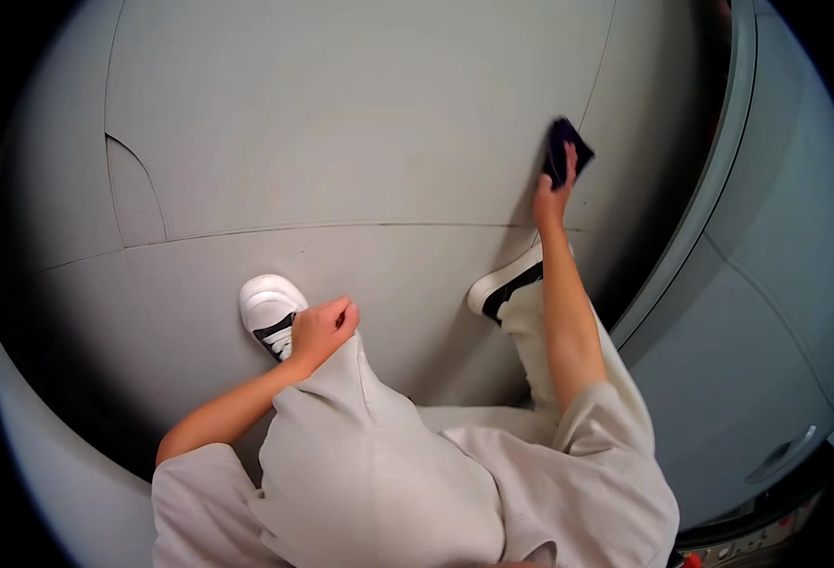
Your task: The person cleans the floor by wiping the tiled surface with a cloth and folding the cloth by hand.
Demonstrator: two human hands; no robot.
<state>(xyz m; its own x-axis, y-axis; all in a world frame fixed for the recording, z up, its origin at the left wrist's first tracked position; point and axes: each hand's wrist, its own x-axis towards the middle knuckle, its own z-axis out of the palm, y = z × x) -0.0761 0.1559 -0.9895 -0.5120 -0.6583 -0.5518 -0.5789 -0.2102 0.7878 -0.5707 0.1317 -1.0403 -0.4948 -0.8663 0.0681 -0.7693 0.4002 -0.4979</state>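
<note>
A dark purple cloth (559, 156) is held in my right hand (557, 194), out at arm's length above the grey floor (341, 123), on the upper right. Whether the cloth touches the floor I cannot tell. My left hand (324, 331) rests by my raised knee, its fingers curled in; no object shows in it. Just behind that hand is a white shoe (270, 301) with a black side panel and white laces. The other shoe (507, 284) stands below my right forearm.
A grey car door (767, 284) with a handle (781, 454) lies along the right side. Another pale curved panel (66, 473) is at the lower left. Thin seams cross the floor, and a curved cut line (152, 189) marks its left part.
</note>
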